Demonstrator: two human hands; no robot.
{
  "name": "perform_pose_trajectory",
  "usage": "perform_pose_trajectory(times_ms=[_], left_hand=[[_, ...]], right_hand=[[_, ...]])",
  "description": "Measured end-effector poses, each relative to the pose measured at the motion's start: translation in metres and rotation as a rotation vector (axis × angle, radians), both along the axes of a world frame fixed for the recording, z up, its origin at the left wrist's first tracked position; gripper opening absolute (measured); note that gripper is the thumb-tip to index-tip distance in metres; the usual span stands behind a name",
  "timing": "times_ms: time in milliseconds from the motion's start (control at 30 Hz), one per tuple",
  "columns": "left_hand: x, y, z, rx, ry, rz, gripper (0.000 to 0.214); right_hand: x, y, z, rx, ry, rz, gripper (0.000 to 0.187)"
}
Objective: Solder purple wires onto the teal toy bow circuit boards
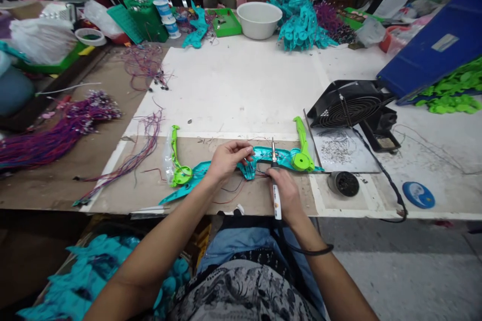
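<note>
Teal frame point(248, 172) lies crosswise on the worktable point(241, 85), in front of you; take it as landmark. One green arm point(174, 153) stands at its left end, another green arm point(301, 140) at its right.

Your left hand point(230, 160) is over the frame's middle, thumb and fingertips drawn near each other; whether they pinch a wire, cannot tell. Your right hand point(286, 191), just on the near side of the frame, is wrapped around a soldering iron point(276, 195), tip pointing away from you.

Step in hand, by my reading: wiring work at the frame's middle. The move calls for a steady left hand and a tip kept off fingers and plastic.

Hard to make out: thin red wires point(235, 190) near the frame, their ends lost. Your left hand and forearm hide part of the frame. Tip crosses over the frame in view; contact, cannot tell. Contents of the round tin point(344, 183), right of the frame, too dark to name.
</note>
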State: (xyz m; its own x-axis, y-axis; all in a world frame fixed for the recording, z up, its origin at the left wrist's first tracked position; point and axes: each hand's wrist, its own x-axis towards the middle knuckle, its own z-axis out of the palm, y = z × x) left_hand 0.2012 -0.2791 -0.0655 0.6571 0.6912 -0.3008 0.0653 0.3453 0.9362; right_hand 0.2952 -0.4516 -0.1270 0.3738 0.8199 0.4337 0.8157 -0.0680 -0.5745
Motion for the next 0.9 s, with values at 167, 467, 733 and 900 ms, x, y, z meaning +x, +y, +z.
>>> perform_pose_trajectory(times_ms=[167, 467, 733, 900], left_hand=[[0.002, -0.003, 0.004, 0.179, 0.043, -0.167, 0.022], [0.017, 0.001, 0.011, 0.312, 0.05, -0.26, 0.021], [0.013, 0.001, 0.0, 0.61, 0.226, -0.221, 0.014], [0.017, -0.008, -0.011, 0.744, 0.285, -0.192, 0.013]], right_hand=[[0.002, -0.002, 0.01, 0.116, 0.128, -0.129, 0.021], [0.025, 0.028, 0.037, 0.114, 0.295, -0.136, 0.028], [0.047, 0.06, 0.035, 0.005, 0.282, 0.001, 0.032], [0.054, 0.063, 0.03, -0.04, 0.254, 0.049, 0.029]])
